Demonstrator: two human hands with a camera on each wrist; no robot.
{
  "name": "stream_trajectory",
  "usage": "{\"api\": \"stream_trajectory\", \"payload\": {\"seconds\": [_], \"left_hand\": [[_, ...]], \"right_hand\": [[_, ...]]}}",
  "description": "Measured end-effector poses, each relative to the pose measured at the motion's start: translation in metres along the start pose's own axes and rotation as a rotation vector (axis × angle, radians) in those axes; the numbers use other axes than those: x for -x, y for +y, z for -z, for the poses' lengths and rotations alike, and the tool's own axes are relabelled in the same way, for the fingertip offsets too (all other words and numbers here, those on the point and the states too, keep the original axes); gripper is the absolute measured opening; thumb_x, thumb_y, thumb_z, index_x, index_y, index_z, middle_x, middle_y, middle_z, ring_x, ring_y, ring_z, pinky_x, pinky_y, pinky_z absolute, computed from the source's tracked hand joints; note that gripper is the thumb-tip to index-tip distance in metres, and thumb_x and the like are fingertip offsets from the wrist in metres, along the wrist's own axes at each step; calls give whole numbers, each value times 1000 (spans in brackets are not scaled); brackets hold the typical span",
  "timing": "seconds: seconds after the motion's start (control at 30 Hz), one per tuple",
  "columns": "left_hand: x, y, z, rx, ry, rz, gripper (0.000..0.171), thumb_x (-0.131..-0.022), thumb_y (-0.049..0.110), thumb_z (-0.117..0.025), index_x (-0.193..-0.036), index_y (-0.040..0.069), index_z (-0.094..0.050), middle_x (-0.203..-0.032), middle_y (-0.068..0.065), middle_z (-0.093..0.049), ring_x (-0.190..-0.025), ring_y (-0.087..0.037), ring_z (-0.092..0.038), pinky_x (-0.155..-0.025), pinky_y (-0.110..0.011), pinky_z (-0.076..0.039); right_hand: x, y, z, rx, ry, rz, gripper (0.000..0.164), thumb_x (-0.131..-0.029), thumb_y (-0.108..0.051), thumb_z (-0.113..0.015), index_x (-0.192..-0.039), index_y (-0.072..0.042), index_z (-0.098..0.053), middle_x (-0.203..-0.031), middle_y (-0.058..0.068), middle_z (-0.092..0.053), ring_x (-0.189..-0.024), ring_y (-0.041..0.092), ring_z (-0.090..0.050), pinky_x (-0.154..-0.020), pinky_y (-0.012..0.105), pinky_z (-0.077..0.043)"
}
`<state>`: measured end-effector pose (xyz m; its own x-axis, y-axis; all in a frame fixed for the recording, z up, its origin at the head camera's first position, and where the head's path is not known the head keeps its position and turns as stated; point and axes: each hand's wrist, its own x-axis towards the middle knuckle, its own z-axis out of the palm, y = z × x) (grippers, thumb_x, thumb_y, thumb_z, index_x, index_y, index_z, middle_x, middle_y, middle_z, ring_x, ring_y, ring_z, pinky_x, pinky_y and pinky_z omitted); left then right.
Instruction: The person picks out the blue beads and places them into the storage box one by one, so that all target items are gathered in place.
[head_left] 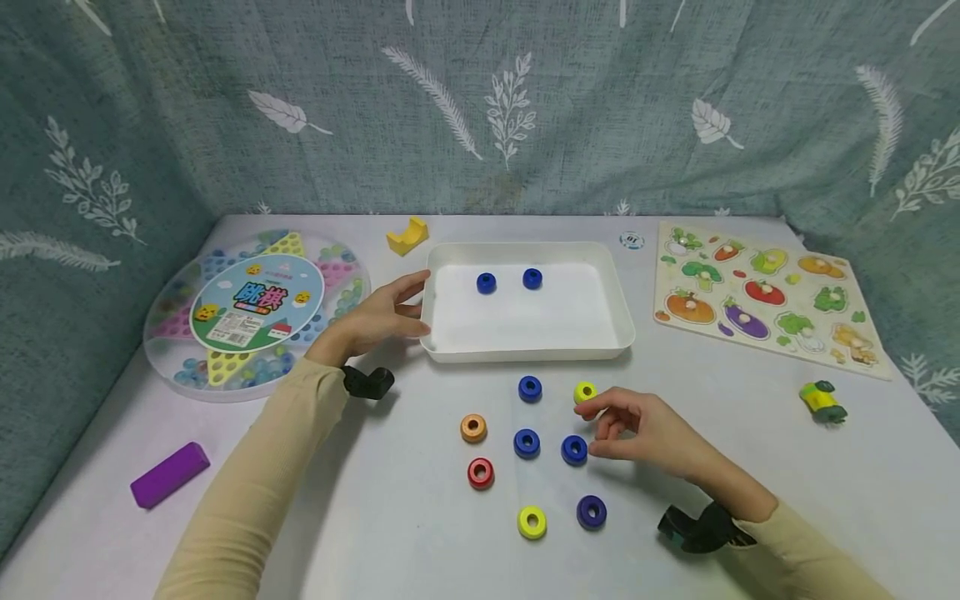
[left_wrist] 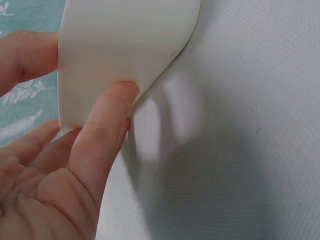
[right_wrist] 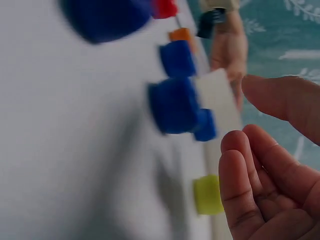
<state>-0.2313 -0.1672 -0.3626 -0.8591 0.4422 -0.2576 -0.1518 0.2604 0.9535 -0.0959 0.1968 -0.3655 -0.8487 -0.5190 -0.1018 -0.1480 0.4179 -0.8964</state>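
A white tray (head_left: 528, 354) holds two blue rings, one left (head_left: 486, 283) and one right (head_left: 532, 278), near its far side. My left hand (head_left: 375, 321) touches the tray's left end; in the left wrist view the thumb (left_wrist: 105, 127) lies against the outer wall (left_wrist: 120, 45). Beside a blue ring (head_left: 574, 450), my right hand (head_left: 637, 429) hovers with fingers bent and thumb apart, nothing between them. A yellow ring (head_left: 585, 392) is partly behind its fingertips. Other blue rings (head_left: 529, 389) (head_left: 527, 443) lie to the left, and a dark blue ring (head_left: 592, 512) sits nearer.
An orange ring (head_left: 473, 428), a red ring (head_left: 481, 473) and a yellow ring (head_left: 532, 522) lie left of the right hand. A round game box (head_left: 255, 304), purple block (head_left: 170, 475) and yellow piece (head_left: 408, 237) are leftward. Rightward are a vegetable board (head_left: 765, 300) and toy car (head_left: 822, 402).
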Motion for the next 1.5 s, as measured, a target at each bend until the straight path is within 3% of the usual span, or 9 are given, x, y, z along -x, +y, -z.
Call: {"api": "stream_trajectory", "payload": {"seconds": [0.33, 0.83, 1.0, 1.1, 1.33, 1.5], "left_hand": [[0, 0, 0, 10, 2, 8, 91, -82, -11, -61, -153, 13, -9, -157, -8, -8, -136, -34, -29, -103, -48, -35], [1, -1, 1, 8, 1, 21, 92, -82, -10, -61, -153, 14, -10, -157, -8, -8, -135, -35, -30, -102, -48, -35], [0, -1, 1, 6, 2, 26, 92, -82, -9, -62, -153, 16, -10, -157, -7, -8, -136, -34, -29, -103, -47, -35], [0, 1, 2, 1, 5, 26, 92, -82, -9, -62, -153, 16, -10, -158, -7, -7, -137, -34, -27, -103, -47, -34], [2, 2, 2, -7, 16, 11, 91, -82, -9, -64, -153, 16, -12, -157, -8, -10, -136, -35, -28, -106, -47, -30], [3, -3, 1, -10, 17, 10, 92, -81, -7, -65, -153, 16, -14, -157, -9, -11, -136, -36, -28, -108, -47, -28]], "right_hand": [[-3, 14, -16, 30, -48, -33, 40, -76, -9, -77, -112, 2, -62, -87, 4, -61, -71, 12, -56, -64, 22, -49], [-9, 7, -14, 69, -66, -27, 34, -77, -8, -77, -107, 1, -65, -79, 0, -59, -68, 10, -54, -60, 21, -48], [-22, -13, 4, 116, -34, 41, 32, -79, -8, -75, -107, 1, -65, -79, 1, -60, -69, 14, -56, -62, 24, -47], [-37, -33, 23, 154, 20, 37, 33, -80, -10, -75, -110, 0, -65, -82, 3, -61, -73, 17, -55, -62, 24, -46], [-89, -60, 73, 181, 150, -29, 35, -85, -11, -70, -118, -1, -62, -90, 10, -62, -77, 17, -57, -64, 25, -45], [-128, -51, 92, 174, 232, -115, 39, -86, -15, -69, -122, -2, -60, -95, 9, -63, -89, 21, -57, -83, 37, -46]]}}
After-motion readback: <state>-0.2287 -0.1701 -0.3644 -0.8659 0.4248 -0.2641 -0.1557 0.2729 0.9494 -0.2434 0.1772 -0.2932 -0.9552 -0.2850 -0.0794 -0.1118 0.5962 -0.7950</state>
